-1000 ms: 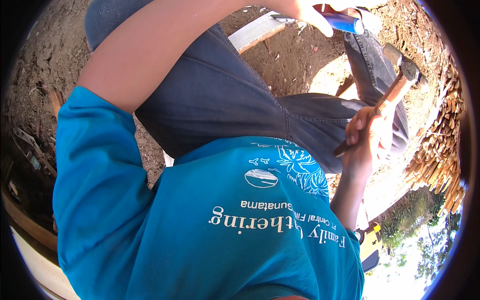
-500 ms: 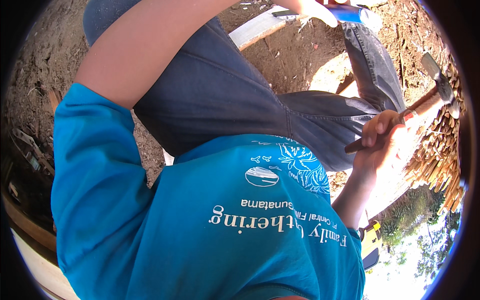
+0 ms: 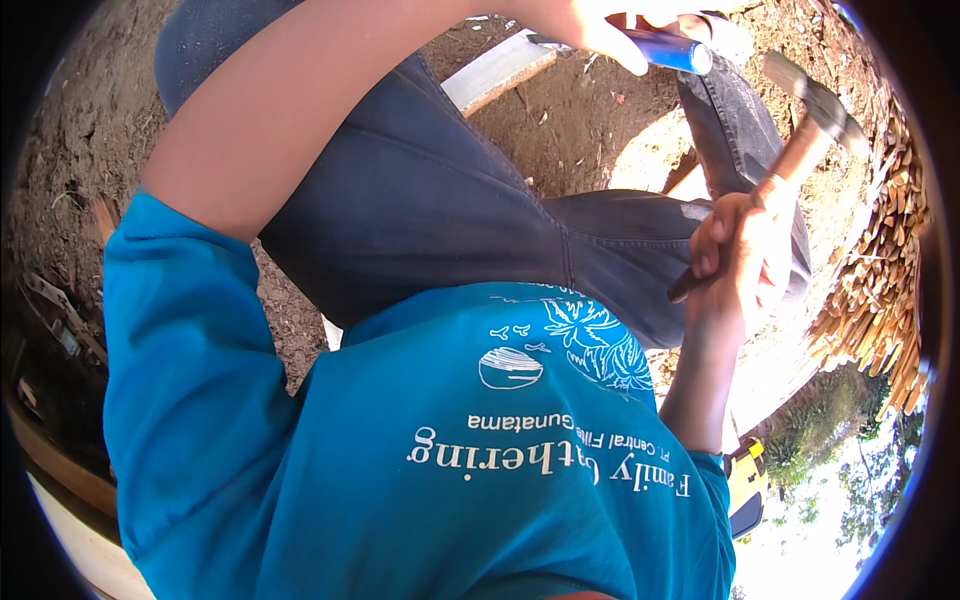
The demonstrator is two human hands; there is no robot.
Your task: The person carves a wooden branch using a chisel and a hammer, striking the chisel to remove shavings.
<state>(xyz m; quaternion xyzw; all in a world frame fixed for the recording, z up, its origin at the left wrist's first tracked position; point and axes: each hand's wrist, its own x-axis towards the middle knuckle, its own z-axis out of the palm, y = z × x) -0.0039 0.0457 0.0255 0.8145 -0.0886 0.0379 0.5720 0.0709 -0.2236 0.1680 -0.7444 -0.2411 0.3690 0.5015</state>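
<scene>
Near the top edge, my left hand (image 3: 585, 25) is closed round a blue cylindrical handle (image 3: 672, 50), whose round end faces right. A thin dark piece shows on the other side of that hand, so it looks like a chisel, though its tip is hard to make out. At right, my right hand (image 3: 738, 250) grips a hammer (image 3: 803, 148) by its wooden handle. The metal head is raised up and to the right, apart from the blue handle's end. A pale sawn board (image 3: 500, 72) lies on the ground beside my left hand.
My legs (image 3: 440, 190) in dark trousers are bent across the middle. Brown soil (image 3: 570, 125) with wood chips lies beyond them. A big stack of thin wooden sticks (image 3: 880, 290) is at the right. Something yellow and black (image 3: 746, 480) stands at the lower right.
My right hand has brought the hammer left and upward, nearer the blue handle's end. My left hand, with the blue-handled tool, has shifted slightly left and down in view.
</scene>
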